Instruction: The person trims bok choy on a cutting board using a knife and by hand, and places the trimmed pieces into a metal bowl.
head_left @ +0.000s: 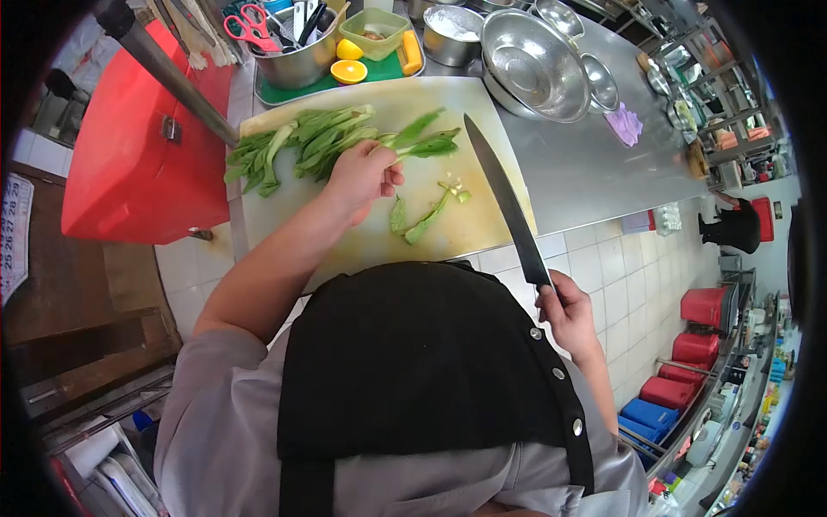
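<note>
My left hand (365, 177) is closed on a stalk of leafy greens (431, 144) above the cutting board (340, 233); its leaves point to the right. A pile of leafy greens (297, 142) lies just behind and to the left of that hand. In my right hand (566, 308), off the board's right front corner, is the handle of a large kitchen knife (502, 191). Its long blade slants up and left over the board's right side, apart from the greens. Small cut bits and a loose leafy piece (424, 226) lie between the left hand and the blade.
Behind the board, a green tray (301, 95) carries a metal pot of utensils (297, 65), a halved orange (349, 71) and a plastic container (376, 36). Metal bowls (534, 65) and a purple cloth (624, 125) sit on the steel counter. A red box (129, 164) stands left.
</note>
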The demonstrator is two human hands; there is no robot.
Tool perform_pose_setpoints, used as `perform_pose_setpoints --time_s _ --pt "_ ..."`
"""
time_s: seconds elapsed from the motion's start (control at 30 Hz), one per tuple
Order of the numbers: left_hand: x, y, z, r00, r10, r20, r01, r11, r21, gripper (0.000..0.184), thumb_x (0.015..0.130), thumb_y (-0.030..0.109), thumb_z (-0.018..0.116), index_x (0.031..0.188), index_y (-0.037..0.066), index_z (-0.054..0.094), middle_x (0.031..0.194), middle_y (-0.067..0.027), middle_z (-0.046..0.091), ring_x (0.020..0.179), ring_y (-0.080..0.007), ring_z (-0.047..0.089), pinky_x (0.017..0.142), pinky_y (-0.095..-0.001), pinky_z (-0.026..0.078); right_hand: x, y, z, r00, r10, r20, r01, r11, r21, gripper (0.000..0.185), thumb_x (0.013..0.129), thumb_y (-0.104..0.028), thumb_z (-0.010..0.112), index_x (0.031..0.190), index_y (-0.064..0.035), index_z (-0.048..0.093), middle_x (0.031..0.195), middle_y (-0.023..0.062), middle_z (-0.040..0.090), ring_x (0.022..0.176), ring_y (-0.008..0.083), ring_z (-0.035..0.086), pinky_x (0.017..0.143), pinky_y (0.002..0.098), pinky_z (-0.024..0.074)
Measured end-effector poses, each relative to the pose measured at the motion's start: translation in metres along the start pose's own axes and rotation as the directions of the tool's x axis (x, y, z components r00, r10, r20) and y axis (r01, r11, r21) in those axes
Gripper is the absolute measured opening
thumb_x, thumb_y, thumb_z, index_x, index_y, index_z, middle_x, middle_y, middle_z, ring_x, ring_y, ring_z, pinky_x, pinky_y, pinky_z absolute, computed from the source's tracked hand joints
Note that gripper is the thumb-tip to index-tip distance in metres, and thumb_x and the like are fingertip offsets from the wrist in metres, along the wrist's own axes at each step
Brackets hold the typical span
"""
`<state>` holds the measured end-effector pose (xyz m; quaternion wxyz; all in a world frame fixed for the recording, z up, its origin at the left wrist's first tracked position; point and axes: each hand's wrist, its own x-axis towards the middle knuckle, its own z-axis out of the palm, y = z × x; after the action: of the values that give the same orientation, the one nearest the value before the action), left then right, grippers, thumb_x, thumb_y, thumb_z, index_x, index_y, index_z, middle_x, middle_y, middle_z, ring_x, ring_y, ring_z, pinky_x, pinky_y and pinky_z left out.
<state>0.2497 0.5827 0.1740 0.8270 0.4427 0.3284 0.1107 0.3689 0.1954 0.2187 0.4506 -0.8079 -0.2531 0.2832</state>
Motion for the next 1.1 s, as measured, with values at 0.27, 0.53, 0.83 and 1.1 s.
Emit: perform_pose_setpoints --time_s 0.27,0.53,0.83,1.1 --pt "0.013 -0.004 0.019 0.986 0.165 0.008 -0.134 0.766 0.629 0.028 0.087 0.013 0.065 0.112 0.0 0.058 0.087 -0.0077 0.064 0.075 -0.0146 0.063 0.061 -0.0308 0.048 -0.008 -0.046 -0.052 0.972 0.141 0.188 -0.089 0.961 -0.263 0.03 0.104 -0.008 0.054 0.133 0.0011 0.061 0.079 0.0018 0.061 0.065 0.0073 0.058 0.052 0.0241 0.0497" --pt "0.031 -0.004 0.019 0.993 0.114 -0.027 -0.091 0.898 0.429 0.031 0.082 0.009 0.068 0.111 0.0 0.06 0.084 -0.0058 0.062 0.067 -0.0128 0.055 0.058 -0.0312 0.046 0.0 -0.052 -0.045 0.977 0.169 0.131 -0.119 0.938 -0.325 0.033 0.103 -0.012 0.057 0.135 -0.0069 0.062 0.073 0.0018 0.06 0.059 0.0091 0.055 0.054 0.027 0.049" --pt "0.03 -0.011 0.025 0.953 0.296 -0.061 -0.205 0.781 0.59 0.032 0.083 0.011 0.07 0.112 0.0 0.061 0.095 -0.0077 0.066 0.079 -0.019 0.061 0.073 -0.0349 0.051 0.01 -0.068 -0.042 0.961 0.202 0.186 -0.118 0.915 -0.385 0.032 0.103 -0.014 0.056 0.134 -0.0075 0.062 0.068 0.0055 0.06 0.059 0.0137 0.058 0.056 0.0314 0.0499" --pt "0.027 -0.02 0.017 0.92 0.391 0.026 -0.267 0.576 0.772 0.028 0.084 0.016 0.071 0.105 0.0 0.061 0.094 -0.0189 0.069 0.085 -0.0311 0.068 0.078 -0.0414 0.053 0.02 -0.092 -0.036 0.975 0.017 0.222 0.131 0.763 -0.633 0.03 0.1 -0.017 0.058 0.129 -0.011 0.063 0.076 0.0175 0.067 0.073 0.0376 0.066 0.07 0.0452 0.0522"
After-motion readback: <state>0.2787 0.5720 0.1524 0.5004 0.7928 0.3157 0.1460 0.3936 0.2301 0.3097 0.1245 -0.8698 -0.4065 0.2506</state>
